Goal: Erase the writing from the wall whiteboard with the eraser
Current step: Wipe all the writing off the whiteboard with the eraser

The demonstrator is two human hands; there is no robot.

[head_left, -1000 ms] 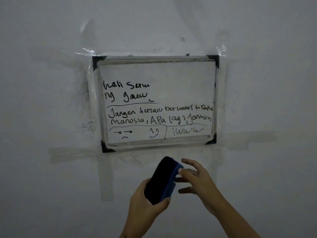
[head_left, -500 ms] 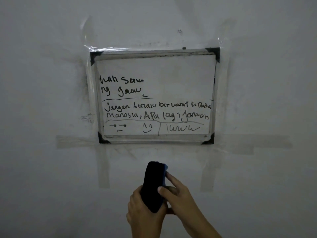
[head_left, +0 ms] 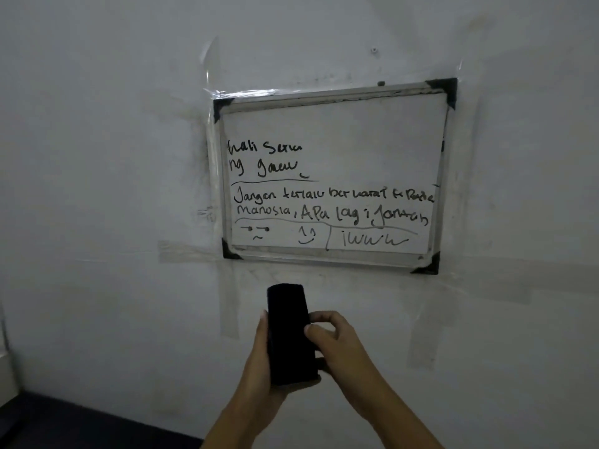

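Observation:
A small framed whiteboard [head_left: 334,124] is taped to the wall, up and to the right of centre. Black handwriting [head_left: 330,202] and small doodles fill its lower two thirds; the top strip is blank. Below the board, a dark eraser [head_left: 290,332] stands upright with its black felt side facing me. My left hand [head_left: 262,361] grips it from the left and underneath. My right hand [head_left: 337,341] pinches its right edge with thumb and fingers. The eraser is well short of the board's bottom frame.
Strips of clear tape [head_left: 184,251] hold the board to the grey-white wall [head_left: 97,157]. Dark smudges mark the wall beside the board's left edge. A dark surface [head_left: 64,426] lies at the bottom left, with a pale edge at the far left.
The view has swung left and down, so the board now sits further right. The eraser has turned from tilted with its blue edge showing to upright, and my right hand has closed onto its edge.

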